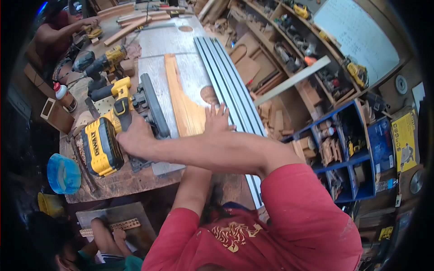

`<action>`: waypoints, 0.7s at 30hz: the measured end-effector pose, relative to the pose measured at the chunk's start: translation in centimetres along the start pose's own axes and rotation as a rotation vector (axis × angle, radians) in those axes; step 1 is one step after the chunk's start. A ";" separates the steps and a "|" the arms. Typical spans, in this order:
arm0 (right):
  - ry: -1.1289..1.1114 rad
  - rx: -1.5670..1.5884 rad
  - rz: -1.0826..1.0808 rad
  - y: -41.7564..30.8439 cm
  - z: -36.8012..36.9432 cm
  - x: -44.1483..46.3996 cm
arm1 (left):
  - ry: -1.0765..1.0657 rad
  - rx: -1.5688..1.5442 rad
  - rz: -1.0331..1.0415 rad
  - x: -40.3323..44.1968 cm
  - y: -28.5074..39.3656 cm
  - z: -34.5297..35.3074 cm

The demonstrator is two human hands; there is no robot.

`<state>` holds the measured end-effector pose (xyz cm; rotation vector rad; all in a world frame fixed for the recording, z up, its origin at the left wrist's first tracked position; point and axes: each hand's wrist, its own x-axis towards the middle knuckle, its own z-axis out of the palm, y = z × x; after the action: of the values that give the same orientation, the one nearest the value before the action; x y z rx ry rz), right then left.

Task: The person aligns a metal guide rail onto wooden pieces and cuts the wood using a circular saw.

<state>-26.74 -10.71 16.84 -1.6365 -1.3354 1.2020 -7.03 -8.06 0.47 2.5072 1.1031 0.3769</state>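
Note:
My right arm crosses over my left. At the bench's left side, my right hand [138, 137] is wrapped around the rear handle of a yellow and black cordless track saw [121, 104]. The saw's large battery faces me, and its dark base sits beside a pale wooden board [178, 101] with a curved edge. My left hand [218, 121] lies flat with fingers spread at the board's wide near end, close to a long grooved metal guide rail [230, 81]. My right forearm covers the board's near end.
Two cordless drills [106, 62], a red-capped bottle [64, 96] and a blue tub [63, 174] are on the left. Wood strips lie at the far end. A blue shelf [337, 149] stands right. One co-worker [52, 38] is at far left, another [108, 246] below the bench.

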 end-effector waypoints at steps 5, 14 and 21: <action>-0.023 -0.028 -0.033 -6.6 -3.5 5.4 | 0.123 -0.374 0.126 1.4 -1.5 2.5; -0.025 -0.167 -0.141 -13.9 -22.0 -9.2 | -0.175 -0.116 0.038 1.1 -2.3 -0.3; 0.420 -0.193 -0.171 -6.5 -33.6 -23.3 | -0.273 -0.010 0.023 1.7 -1.6 -2.3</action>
<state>1.96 -30.63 39.05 -1.7470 -1.3132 0.5992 -7.85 -5.27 2.03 2.4726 0.9623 0.0426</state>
